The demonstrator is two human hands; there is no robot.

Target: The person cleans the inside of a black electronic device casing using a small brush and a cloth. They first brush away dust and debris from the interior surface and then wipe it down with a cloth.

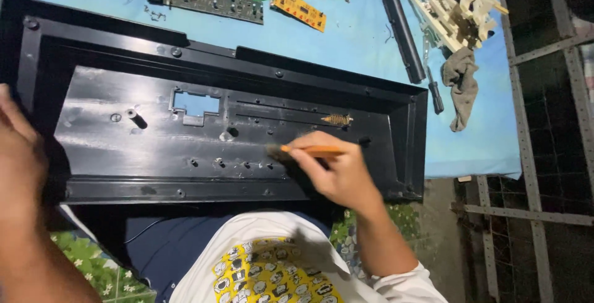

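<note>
Orange-handled brush [309, 151] in right hand [337, 170]

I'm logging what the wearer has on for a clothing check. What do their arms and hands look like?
Both hands are bare, with no gloves, rings or watch visible. The right hand leads to a bare forearm, with a white sleeve pushed up near the elbow. The left hand and forearm show no sleeve in view.

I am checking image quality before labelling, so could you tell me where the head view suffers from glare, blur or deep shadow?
In the head view, pale glare streaks the glossy black plastic casing; the brush tip in the right hand is smeared by motion; the left hand at the frame edge is soft and close; the metal grille sinks into shadow; the blue sheet is evenly lit.
</note>
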